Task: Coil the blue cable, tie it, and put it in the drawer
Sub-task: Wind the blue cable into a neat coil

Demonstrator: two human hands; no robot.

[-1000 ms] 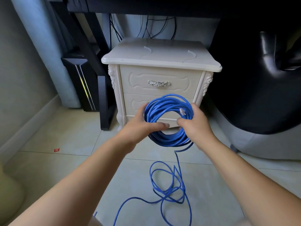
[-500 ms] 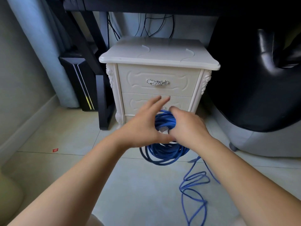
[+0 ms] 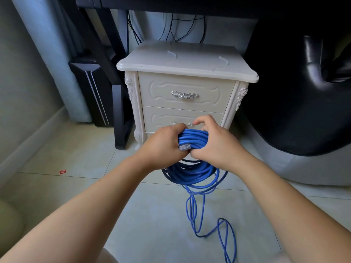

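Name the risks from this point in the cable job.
The loose tail lies looped over itself on the floor; pulling it in may knot it. The left hand and right hand both grip the blue cable coil; freeing one for the shut top drawer may let loops spring apart.

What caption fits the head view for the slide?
Head view: left hand and right hand grip the coiled cable before a white nightstand, drawers shut; loose cable trails across the floor.

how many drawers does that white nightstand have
2. The upper drawer sits just under the nightstand top; the lower drawer is beneath it, partly hidden by the left hand, right hand and blue cable.
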